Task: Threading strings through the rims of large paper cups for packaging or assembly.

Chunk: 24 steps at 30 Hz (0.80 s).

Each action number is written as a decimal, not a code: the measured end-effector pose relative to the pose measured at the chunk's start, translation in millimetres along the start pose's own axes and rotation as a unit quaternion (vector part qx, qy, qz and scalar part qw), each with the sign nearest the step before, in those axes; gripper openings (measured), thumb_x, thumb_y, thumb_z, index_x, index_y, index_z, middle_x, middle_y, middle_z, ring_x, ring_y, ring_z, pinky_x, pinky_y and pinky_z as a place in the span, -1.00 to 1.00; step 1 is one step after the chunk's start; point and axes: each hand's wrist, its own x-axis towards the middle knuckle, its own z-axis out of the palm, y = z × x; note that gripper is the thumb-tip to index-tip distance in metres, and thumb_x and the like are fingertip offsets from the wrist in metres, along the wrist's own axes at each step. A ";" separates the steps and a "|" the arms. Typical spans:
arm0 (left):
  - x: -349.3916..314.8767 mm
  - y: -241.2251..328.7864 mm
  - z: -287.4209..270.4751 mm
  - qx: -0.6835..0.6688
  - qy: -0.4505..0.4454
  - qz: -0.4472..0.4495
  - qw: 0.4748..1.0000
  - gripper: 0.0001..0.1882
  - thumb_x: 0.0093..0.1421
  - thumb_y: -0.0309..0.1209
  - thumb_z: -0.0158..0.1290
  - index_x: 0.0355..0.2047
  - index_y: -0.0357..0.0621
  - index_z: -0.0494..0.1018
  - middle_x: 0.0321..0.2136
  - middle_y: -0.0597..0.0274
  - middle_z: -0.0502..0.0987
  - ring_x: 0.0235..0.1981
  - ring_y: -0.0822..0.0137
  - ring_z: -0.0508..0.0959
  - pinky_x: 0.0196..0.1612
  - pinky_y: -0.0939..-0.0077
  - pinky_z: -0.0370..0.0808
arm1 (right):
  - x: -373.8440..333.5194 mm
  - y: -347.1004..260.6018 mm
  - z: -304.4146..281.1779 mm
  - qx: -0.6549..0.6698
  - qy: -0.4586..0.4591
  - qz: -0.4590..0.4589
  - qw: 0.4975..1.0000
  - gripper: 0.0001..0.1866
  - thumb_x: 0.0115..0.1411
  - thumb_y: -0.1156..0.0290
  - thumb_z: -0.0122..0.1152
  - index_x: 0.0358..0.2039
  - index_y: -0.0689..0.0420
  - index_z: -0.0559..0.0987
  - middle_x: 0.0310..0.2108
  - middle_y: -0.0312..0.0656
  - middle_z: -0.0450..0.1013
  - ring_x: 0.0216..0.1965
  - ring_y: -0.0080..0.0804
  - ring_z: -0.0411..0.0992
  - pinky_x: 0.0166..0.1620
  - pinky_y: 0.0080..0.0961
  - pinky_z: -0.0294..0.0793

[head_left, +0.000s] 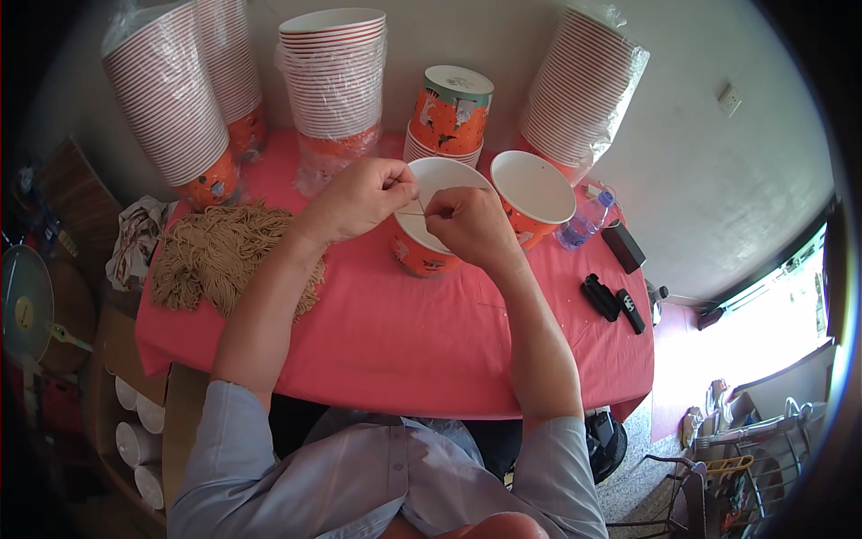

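Note:
My left hand (364,199) and my right hand (476,226) are raised close together over an open orange paper bucket (422,256) with a white inside. Both hands are closed in a pinch, with a thin string (421,207) running between the fingertips. Its ends are hidden in my fingers. Just right of this bucket stands a second open paper bucket (533,190). A heap of tan cords (224,251) lies on the table beside my left forearm.
Tall plastic-wrapped stacks of buckets (166,99) line the wall, with an upturned bucket (453,112) between them. A plastic bottle (584,225), a black box (623,247) and small black items (615,303) sit at the right of the pink-covered table (395,350). White cups (136,443) fill a carton lower left.

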 end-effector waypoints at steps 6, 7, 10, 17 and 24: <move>-4.2 4.3 -25.9 0.079 -0.002 0.001 0.997 -0.78 0.37 -0.35 0.16 -0.28 -0.31 0.56 -0.52 0.42 0.49 -0.45 0.59 0.41 -0.37 0.52 0.41 | 1.9 3.8 -14.0 0.040 -0.026 0.023 0.999 -0.84 0.13 0.48 0.30 -0.30 0.22 0.73 -0.45 -0.13 0.64 -0.43 -0.45 0.59 -0.26 -0.40 0.57; -6.0 5.8 -31.3 0.125 0.001 -0.012 0.992 -0.80 0.38 -0.38 0.15 -0.25 -0.32 0.58 -0.44 0.38 0.52 -0.42 0.58 0.44 -0.32 0.55 0.44 | 1.5 3.0 -17.8 0.067 -0.036 0.035 0.996 -0.82 0.17 0.48 0.30 -0.22 0.22 0.72 -0.41 -0.16 0.65 -0.39 -0.48 0.60 -0.23 -0.43 0.57; -5.4 6.3 -31.8 0.151 0.025 0.006 0.988 -0.81 0.40 -0.42 0.15 -0.19 -0.35 0.61 -0.31 0.29 0.57 -0.36 0.53 0.52 -0.23 0.54 0.50 | 2.2 1.0 -18.2 0.124 -0.037 0.037 0.991 -0.75 0.21 0.48 0.28 -0.10 0.21 0.69 -0.38 -0.18 0.65 -0.35 -0.48 0.61 -0.21 -0.43 0.58; -6.4 18.6 0.3 0.167 0.021 0.042 0.985 -0.73 0.32 -0.32 0.21 -0.11 -0.27 0.68 -0.31 0.03 0.72 -0.32 0.24 0.70 -0.22 0.34 0.57 | 6.5 2.8 -13.2 0.236 -0.008 0.046 0.971 -0.85 0.29 0.55 0.27 -0.13 0.27 0.62 -0.28 -0.29 0.63 -0.29 -0.62 0.56 -0.16 -0.59 0.57; -9.4 26.2 5.7 0.152 0.010 -0.014 0.988 -0.74 0.30 -0.30 0.25 -0.15 -0.25 0.69 -0.37 0.03 0.72 -0.37 0.25 0.71 -0.25 0.34 0.56 | 7.3 2.4 -11.4 0.251 -0.006 0.040 0.967 -0.88 0.30 0.55 0.27 -0.16 0.25 0.61 -0.31 -0.31 0.61 -0.30 -0.64 0.54 -0.18 -0.61 0.56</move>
